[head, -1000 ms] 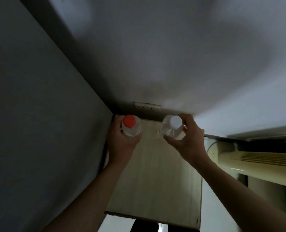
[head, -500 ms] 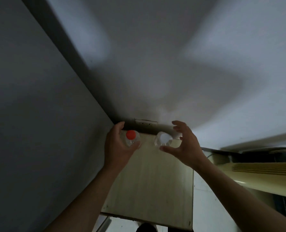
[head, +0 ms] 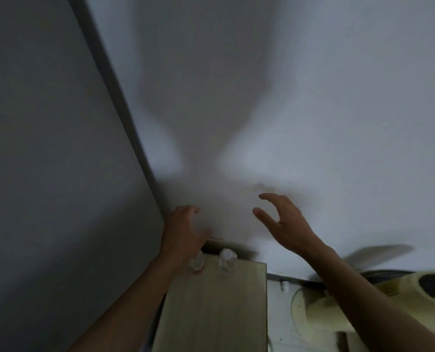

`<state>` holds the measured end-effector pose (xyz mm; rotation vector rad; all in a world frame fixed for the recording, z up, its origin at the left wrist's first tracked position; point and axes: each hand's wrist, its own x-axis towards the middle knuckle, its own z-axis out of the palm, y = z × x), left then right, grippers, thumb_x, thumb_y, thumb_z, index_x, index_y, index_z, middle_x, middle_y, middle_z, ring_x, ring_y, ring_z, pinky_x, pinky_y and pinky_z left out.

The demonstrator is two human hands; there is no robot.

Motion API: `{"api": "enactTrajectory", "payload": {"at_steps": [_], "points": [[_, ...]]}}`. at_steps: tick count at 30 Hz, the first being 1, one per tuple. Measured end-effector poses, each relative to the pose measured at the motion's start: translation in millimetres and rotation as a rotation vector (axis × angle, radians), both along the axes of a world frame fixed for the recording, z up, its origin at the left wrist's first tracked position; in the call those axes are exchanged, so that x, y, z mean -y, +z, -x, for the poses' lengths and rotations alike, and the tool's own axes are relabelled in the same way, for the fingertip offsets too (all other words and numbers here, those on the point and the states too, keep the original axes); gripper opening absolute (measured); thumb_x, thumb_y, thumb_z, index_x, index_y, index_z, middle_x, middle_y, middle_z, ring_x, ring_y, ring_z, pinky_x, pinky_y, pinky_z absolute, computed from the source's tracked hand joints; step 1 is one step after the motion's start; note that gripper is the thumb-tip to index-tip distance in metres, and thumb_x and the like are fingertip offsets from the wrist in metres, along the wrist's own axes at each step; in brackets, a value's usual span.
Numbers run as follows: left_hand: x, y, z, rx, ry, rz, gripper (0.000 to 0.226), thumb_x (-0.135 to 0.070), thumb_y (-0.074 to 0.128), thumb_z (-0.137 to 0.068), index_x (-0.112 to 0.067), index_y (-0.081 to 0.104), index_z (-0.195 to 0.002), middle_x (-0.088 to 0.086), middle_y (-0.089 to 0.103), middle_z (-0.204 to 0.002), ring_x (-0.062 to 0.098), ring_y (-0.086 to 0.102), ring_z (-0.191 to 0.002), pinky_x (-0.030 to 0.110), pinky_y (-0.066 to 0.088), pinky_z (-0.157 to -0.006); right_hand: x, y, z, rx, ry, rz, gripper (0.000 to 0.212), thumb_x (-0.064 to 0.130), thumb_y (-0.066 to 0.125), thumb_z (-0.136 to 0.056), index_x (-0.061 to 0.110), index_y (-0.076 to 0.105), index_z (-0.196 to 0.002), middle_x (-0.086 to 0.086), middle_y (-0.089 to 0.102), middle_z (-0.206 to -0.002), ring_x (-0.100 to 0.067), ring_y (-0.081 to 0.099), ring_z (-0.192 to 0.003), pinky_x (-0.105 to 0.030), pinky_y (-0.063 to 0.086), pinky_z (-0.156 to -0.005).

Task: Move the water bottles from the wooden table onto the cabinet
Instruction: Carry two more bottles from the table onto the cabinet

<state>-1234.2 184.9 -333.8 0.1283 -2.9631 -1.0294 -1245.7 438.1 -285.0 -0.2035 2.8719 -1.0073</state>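
Two clear water bottles stand at the far end of the light wooden cabinet top point(head: 216, 308), close to the wall. The left bottle point(head: 196, 264) is partly hidden behind my left wrist. The white-capped right bottle point(head: 227, 259) stands free. My left hand point(head: 183, 232) is raised above the left bottle, fingers spread, holding nothing. My right hand point(head: 282, 222) hovers up and to the right of the bottles, fingers curled apart and empty.
A grey panel point(head: 59, 174) bounds the cabinet on the left and a white wall point(head: 287, 97) rises behind it. A pale yellow fan-like appliance point(head: 320, 308) sits low on the right, beside a white surface.
Both hands have let go of the bottles and lifted away from them. The view has tilted up toward the wall, so the bottles now sit low in the frame.
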Motion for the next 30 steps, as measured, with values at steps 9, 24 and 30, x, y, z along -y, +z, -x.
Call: {"api": "enactTrajectory", "payload": {"at_steps": [9, 24, 30], "points": [[-58, 108, -1, -0.141, -0.256, -0.084, 0.056, -0.049, 0.07, -0.084, -0.02, 0.055, -0.129, 0.004, 0.053, -0.134, 0.024, 0.047, -0.124, 0.036, 0.044, -0.099, -61, 91, -65, -0.131, -0.172, -0.066, 0.065, 0.064, 0.041, -0.086, 0.026, 0.05, -0.137, -0.004, 0.054, -0.136, -0.012, 0.051, -0.108, -0.025, 0.036, -0.091], [-201, 197, -60, -0.236, -0.422, 0.069, 0.058, -0.049, 0.071, -0.083, -0.018, 0.056, -0.129, 0.008, 0.056, -0.132, 0.024, 0.055, -0.119, 0.033, 0.044, -0.097, -225, 160, -170, -0.332, -0.316, -0.067, 0.067, 0.065, 0.039, -0.088, 0.025, 0.046, -0.141, -0.002, 0.05, -0.143, -0.015, 0.047, -0.128, -0.023, 0.037, -0.091], [-308, 214, -108, -0.222, -0.54, 0.116, 0.06, -0.05, 0.069, -0.085, -0.019, 0.053, -0.133, 0.007, 0.052, -0.136, 0.024, 0.051, -0.124, 0.033, 0.041, -0.102, -313, 166, -240, -0.321, -0.388, -0.067, 0.063, 0.061, 0.041, -0.091, 0.026, 0.043, -0.143, 0.0, 0.047, -0.145, -0.014, 0.047, -0.127, -0.024, 0.037, -0.092]]}}
